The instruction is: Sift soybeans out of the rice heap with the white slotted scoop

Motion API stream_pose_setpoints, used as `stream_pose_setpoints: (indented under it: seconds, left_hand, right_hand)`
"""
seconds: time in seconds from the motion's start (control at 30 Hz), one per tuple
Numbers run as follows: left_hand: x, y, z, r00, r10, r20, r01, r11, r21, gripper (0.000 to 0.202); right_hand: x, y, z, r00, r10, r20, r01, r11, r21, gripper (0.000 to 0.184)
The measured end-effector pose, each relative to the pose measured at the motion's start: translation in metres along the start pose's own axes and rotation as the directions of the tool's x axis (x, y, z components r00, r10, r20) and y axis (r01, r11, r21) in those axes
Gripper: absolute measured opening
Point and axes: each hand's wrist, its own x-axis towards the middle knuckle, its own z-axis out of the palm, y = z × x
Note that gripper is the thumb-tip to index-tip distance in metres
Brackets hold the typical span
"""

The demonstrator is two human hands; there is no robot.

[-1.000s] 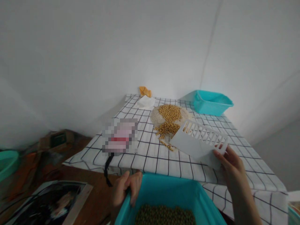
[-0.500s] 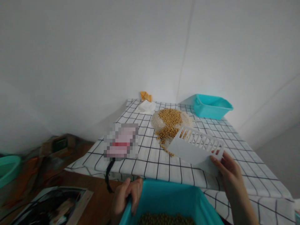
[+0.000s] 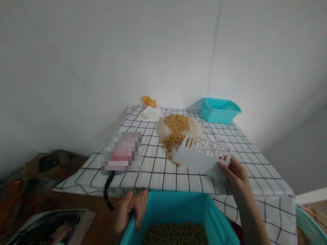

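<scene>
My right hand grips the right end of a white slotted plastic scoop, thumb on the near face. The scoop is tilted over the tabletop, its left end beside a pile of yellow soybeans that lies on pale rice-like grain. A thin trail of beans runs toward the front. With fingers curled over the rim, my left hand holds the left side of a teal plastic bin at the table's front edge. Small dark green beans cover the bin's floor.
A second teal bin stands at the back right of the checked tablecloth. White cloth or paper and an orange cloth lie at the back left. A blurred-out pink item with a black strap is nearer.
The view has shifted, so the table and its things appear further left and slightly higher. Both hands keep their grips on the scoop and the bin; more of the green beans shows.
</scene>
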Motion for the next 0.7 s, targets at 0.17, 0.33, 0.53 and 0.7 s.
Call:
stream_pose_setpoints:
  seconds: [0.17,0.33,0.53,0.7]
  left_hand:
    - [0.000,0.012,-0.006,0.986,0.007,0.165,0.002,0.998,-0.059,0.076]
    - [0.001,0.022,0.003,0.991,0.034,0.132,-0.034,0.999,-0.007,0.078]
    - [0.002,0.025,0.017,0.998,0.065,-0.014,-0.064,0.994,0.085,0.081]
    - [0.001,0.028,0.022,0.995,0.080,-0.062,-0.074,0.993,0.089,0.080]
  right_hand:
    - [-0.003,-0.002,-0.003,0.999,0.035,0.025,-0.035,0.999,-0.003,0.030]
    - [-0.004,-0.005,-0.003,0.998,0.053,0.029,-0.053,0.999,-0.001,0.032]
    - [-0.007,-0.010,-0.001,0.998,0.057,0.034,-0.057,0.998,-0.007,0.029]
    - [-0.007,-0.008,-0.002,0.998,0.058,0.038,-0.059,0.998,0.014,0.030]
